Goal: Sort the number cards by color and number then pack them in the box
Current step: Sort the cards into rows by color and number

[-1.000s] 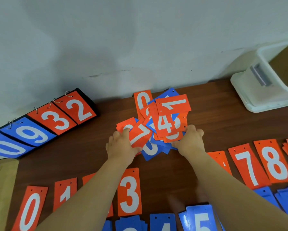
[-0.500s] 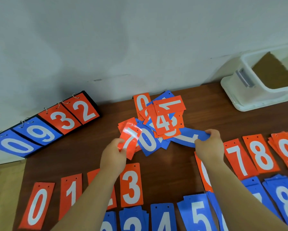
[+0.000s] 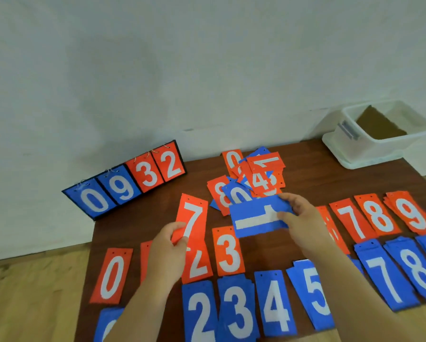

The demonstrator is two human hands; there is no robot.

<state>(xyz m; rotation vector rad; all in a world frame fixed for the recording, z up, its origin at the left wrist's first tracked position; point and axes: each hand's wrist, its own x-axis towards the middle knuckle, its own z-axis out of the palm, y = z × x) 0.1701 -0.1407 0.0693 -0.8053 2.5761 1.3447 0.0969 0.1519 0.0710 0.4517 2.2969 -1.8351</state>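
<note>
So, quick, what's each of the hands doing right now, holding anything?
Left hand: pinching the red 7.
Right hand: pinching the blue 1.

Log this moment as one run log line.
stage: sorting | left hand: holds orange 7 card | right hand: holds blue 1 card | unsorted pile: mid-table

Red-orange and blue cards (image 3: 228, 251) with white numerals, dark brown table (image 3: 313, 169), white box (image 3: 370, 146).
</note>
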